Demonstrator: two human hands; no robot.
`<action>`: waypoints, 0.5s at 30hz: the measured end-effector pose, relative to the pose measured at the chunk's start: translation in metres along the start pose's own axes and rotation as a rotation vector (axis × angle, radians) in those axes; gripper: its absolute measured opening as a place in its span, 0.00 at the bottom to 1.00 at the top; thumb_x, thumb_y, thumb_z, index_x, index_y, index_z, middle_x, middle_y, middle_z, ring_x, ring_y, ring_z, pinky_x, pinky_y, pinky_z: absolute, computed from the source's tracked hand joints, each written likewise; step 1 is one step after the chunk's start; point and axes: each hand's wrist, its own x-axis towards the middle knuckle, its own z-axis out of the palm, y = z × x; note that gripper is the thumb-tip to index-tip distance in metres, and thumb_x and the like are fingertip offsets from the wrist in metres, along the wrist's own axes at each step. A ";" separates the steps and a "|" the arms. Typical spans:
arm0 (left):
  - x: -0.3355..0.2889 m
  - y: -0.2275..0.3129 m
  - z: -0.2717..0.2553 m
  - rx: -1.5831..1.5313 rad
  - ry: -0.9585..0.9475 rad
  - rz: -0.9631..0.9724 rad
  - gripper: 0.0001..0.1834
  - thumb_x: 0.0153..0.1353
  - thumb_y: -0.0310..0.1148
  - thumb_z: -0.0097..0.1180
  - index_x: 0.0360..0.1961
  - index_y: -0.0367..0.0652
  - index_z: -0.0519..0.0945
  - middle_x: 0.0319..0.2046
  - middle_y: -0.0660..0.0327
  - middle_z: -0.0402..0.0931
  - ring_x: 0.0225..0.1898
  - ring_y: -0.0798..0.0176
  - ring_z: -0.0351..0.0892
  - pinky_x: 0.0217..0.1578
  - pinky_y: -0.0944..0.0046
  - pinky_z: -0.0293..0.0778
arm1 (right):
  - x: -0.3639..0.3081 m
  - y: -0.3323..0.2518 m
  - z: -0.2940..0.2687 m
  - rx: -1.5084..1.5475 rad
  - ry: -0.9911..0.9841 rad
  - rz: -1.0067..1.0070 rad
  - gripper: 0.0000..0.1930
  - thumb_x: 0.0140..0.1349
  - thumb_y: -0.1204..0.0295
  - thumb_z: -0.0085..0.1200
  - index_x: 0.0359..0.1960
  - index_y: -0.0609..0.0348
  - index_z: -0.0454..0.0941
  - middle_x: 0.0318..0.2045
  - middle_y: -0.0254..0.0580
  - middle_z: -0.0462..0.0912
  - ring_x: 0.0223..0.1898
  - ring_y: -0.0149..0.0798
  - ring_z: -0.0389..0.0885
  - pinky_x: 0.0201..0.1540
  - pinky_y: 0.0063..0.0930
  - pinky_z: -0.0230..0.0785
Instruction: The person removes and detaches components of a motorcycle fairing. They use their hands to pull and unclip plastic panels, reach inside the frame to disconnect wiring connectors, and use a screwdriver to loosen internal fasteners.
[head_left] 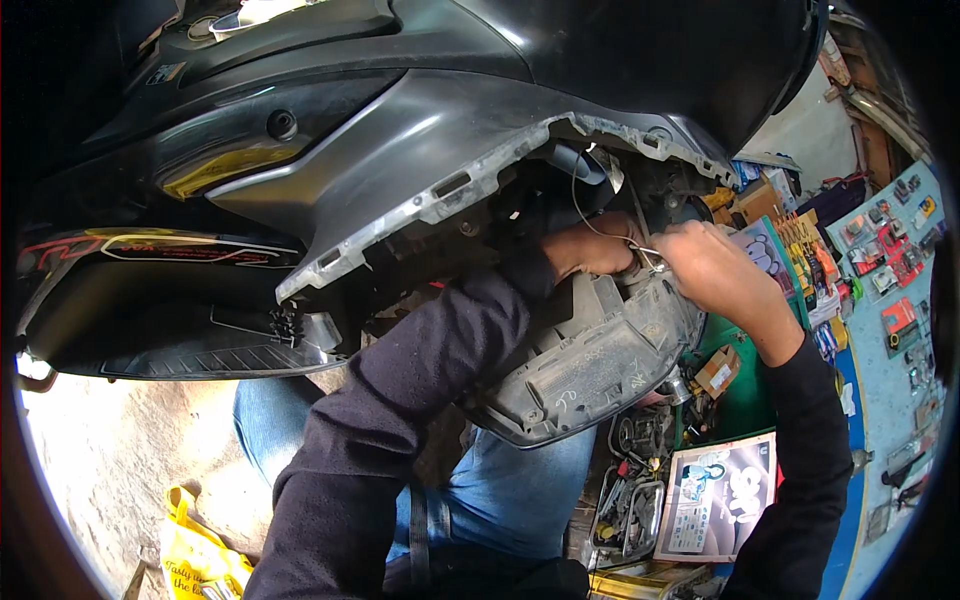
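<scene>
Under the edge of a black scooter body panel (400, 140), my two hands meet at a thin cable (577, 190) that loops down from the opening. My left hand (598, 247) has its fingers curled in beside the cable; what lies in their grip is hidden. Knuckles up, my right hand (705, 262) pinches the cable where it ends in small pale metal. Just below both hands hangs a dusty dark plastic cover (590, 365), its ribbed inner side turned up, above my knees.
A green crate (755, 385) with a small cardboard box stands at right. Below it are metal trays of loose parts (625, 510) and a printed box (718, 495). Packaged parts hang on a pale blue board (900, 270). A yellow bag (195, 545) lies lower left.
</scene>
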 end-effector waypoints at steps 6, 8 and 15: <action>-0.014 0.021 -0.001 0.074 0.054 -0.098 0.07 0.45 0.25 0.54 0.25 0.33 0.81 0.18 0.59 0.76 0.19 0.66 0.74 0.20 0.61 0.67 | 0.009 -0.010 -0.012 -0.181 -0.103 -0.087 0.16 0.51 0.77 0.49 0.43 0.56 0.77 0.32 0.45 0.80 0.38 0.47 0.78 0.43 0.37 0.70; -0.014 0.019 0.000 0.064 0.052 -0.082 0.07 0.45 0.24 0.54 0.26 0.33 0.80 0.18 0.57 0.77 0.20 0.63 0.75 0.21 0.60 0.68 | 0.010 -0.006 -0.011 -0.214 -0.101 -0.117 0.16 0.51 0.77 0.49 0.44 0.54 0.77 0.32 0.44 0.80 0.38 0.45 0.79 0.42 0.36 0.70; -0.009 0.012 0.013 0.123 0.179 -0.168 0.12 0.44 0.33 0.61 0.29 0.36 0.82 0.24 0.52 0.79 0.26 0.57 0.78 0.29 0.58 0.71 | 0.009 -0.006 -0.009 -0.248 -0.136 -0.146 0.12 0.52 0.75 0.48 0.38 0.55 0.79 0.27 0.44 0.80 0.33 0.47 0.81 0.37 0.39 0.72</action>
